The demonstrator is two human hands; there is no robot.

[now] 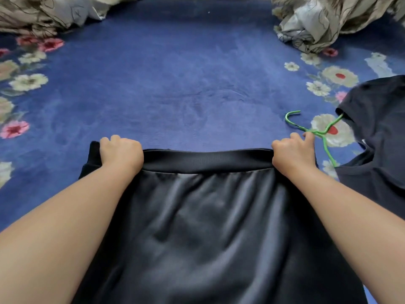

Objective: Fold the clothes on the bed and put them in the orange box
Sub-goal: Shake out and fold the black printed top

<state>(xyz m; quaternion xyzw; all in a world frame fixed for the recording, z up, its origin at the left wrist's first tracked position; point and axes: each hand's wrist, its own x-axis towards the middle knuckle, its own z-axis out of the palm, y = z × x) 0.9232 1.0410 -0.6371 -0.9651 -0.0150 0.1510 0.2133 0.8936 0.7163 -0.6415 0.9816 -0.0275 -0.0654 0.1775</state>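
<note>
A black satin garment with an elastic waistband lies spread across the blue floral bed cover, its waistband at the far end. My left hand grips the waistband's left corner with curled fingers. At the right corner my right hand grips the band the same way. A second dark garment lies at the right on a green hanger, just beyond my right hand. No orange box is in view.
Crumpled beige and grey patterned bedding is heaped at the far left and far right corners. The blue cover stretches open between them, beyond the waistband.
</note>
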